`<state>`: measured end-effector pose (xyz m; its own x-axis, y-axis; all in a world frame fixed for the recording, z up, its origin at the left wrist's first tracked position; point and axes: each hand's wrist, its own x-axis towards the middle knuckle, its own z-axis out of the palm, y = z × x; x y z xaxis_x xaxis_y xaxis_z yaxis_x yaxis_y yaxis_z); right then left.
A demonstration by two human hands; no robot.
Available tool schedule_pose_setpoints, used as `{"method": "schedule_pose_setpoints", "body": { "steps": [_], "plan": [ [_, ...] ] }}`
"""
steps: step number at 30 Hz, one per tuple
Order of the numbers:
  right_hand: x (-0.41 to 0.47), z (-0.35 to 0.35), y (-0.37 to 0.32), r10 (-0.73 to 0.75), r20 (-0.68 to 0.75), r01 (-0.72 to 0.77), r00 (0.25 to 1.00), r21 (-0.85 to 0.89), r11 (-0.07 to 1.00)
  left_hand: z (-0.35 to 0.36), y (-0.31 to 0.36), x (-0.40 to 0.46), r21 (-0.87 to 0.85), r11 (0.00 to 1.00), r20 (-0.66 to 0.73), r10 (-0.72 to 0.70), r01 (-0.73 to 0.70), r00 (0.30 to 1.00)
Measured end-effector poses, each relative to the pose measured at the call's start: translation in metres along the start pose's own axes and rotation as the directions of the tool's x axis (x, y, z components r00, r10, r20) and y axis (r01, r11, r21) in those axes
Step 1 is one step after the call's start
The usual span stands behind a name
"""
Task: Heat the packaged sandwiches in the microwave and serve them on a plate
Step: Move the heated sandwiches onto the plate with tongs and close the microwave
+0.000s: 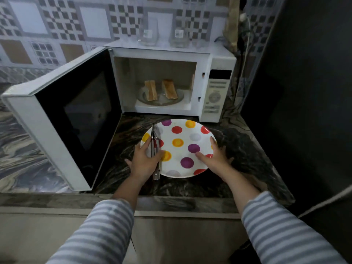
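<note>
A dark, swirled stone counter (133, 128) runs below a wall of checkered tiles (62, 21). At left, the microwave door (62, 115) stands wide open. Inside the white microwave (219, 61), two toasted sandwiches (161, 89) lie on the glass turntable (162, 101). In front sits a polka-dot plate (182, 134). The left hand (145, 161) grips metal tongs (155, 149) against the plate's left rim. The right hand (215, 156) holds the right rim, thumb on top. Two clear glasses (148, 31) stand on the microwave.

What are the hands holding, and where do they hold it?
The left hand holds the metal tongs mid-handle against the dotted plate. The right hand holds the plate's right rim.
</note>
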<state>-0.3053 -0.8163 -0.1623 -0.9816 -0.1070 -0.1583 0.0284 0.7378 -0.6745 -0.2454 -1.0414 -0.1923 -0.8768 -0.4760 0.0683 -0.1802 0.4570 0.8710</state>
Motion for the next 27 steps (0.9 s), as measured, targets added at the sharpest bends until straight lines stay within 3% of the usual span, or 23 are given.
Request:
{"method": "schedule_pose_setpoints", "body": {
  "steps": [13,19,27],
  "plan": [
    [0.082,0.016,0.001,-0.093,0.114,0.134,0.989,-0.439,0.888,0.02,0.005,0.027,0.515,0.848,-0.061,-0.111,0.126,0.992],
    [0.093,0.015,0.001,-0.103,0.156,0.168,0.982,-0.494,0.853,0.022,0.012,0.027,0.578,0.798,-0.044,-0.181,0.172,0.983],
    [0.094,0.013,0.0,-0.084,0.182,0.163,0.98,-0.476,0.864,0.021,0.012,0.028,0.553,0.805,-0.042,-0.231,0.215,0.972]
  ]
}}
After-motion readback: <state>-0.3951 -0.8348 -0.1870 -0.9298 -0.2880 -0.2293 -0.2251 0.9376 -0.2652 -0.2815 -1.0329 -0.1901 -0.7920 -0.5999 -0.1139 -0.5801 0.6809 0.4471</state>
